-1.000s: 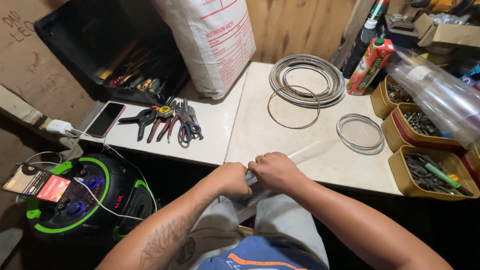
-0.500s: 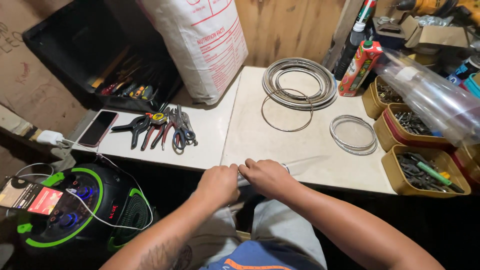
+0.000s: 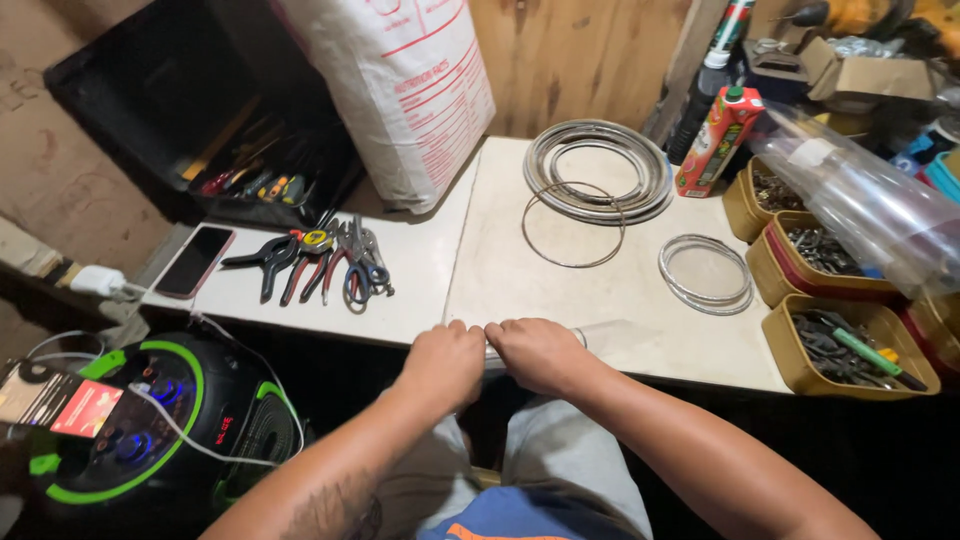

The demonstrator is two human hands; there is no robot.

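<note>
My left hand [image 3: 445,365] and my right hand [image 3: 540,355] are side by side at the front edge of the white table [image 3: 480,290], knuckles up and fingers curled. Between them they pinch the end of a flat clear plastic sleeve [image 3: 620,335], which lies on the tabletop and runs off to the right. A thin wire loop [image 3: 580,337] shows just beside my right hand; how it sits in the sleeve I cannot tell. Both forearms reach up from my lap.
On the table lie a large wire coil [image 3: 600,170], a single wire ring [image 3: 573,225], a small ring stack [image 3: 705,270], pliers and cutters [image 3: 320,265] and a phone [image 3: 195,262]. A white sack [image 3: 400,90], hardware trays [image 3: 850,350] and a speaker [image 3: 150,430] surround it.
Both hands have shifted slightly along the table's front edge and stay pinched together. Less of the clear sleeve now reaches out across the tabletop.
</note>
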